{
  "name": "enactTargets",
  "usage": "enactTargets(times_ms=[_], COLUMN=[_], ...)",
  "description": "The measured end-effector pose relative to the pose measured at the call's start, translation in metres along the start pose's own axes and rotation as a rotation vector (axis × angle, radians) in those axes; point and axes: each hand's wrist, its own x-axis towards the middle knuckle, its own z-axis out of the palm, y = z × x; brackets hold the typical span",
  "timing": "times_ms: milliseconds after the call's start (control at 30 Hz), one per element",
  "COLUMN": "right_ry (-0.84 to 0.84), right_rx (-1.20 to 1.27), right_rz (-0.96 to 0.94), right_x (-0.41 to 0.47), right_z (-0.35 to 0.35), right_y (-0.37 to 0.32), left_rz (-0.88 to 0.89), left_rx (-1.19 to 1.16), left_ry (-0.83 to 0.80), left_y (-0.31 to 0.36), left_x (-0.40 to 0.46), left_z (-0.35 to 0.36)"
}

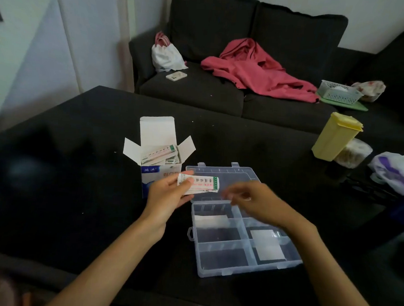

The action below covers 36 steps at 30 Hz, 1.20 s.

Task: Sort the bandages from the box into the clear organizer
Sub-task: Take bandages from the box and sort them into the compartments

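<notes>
The left hand point(167, 195) pinches a small stack of bandages point(200, 184) between thumb and fingers, holding it above the far edge of the organizer point(242, 247), just in front of the box point(159, 157). The right hand point(252, 201) hovers beside the free end of the stack; it is blurred, its fingers look loosely curled, and whether it touches or holds anything cannot be told.

The box stands open on the black table point(77, 169), flaps spread, with more bandages inside. The organizer lies open just right of the box, its lid point(228, 175) flat on the table behind it. Two white sheets lie in its compartments: one point(212, 221) in the left middle, one point(270, 244) on the right.

Farther right on the table stand a yellow container point(334, 137) and a plastic bag point(396, 171). On the sofa point(200, 91) behind lie a pink garment point(255, 71), a white bag point(166, 56), a phone point(176, 76) and a basket point(339, 91).
</notes>
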Motion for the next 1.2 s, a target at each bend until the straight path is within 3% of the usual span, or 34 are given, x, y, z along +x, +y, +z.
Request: enactTargets(times_ms=[100,367,800,1033,1200], right_ry=[0.122,0.221,0.314,0.444,0.563], right_rx=[0.445,0.82,0.823,0.632,0.519], right_rz=[0.156,0.288,0.356,0.219,0.229], right_x=[0.001,0.005,0.005,0.003,0.005], right_z=[-0.001,0.02,0.031,0.04,0.045], right_y=[-0.01,-0.008,-0.01,-0.012,-0.011], left_rz=[-0.02,-0.008,0.021,-0.037,-0.049], left_rx=[-0.012,0.079,0.134,0.09,0.124], left_ry=[-0.037,-0.186,-0.139,-0.134,-0.181], left_y=[-0.001,-0.004,-0.003,-0.001,-0.001], left_x=[-0.004,-0.005,-0.004,-0.004,-0.005], left_z=[0.005,0.01,0.013,0.009,0.011])
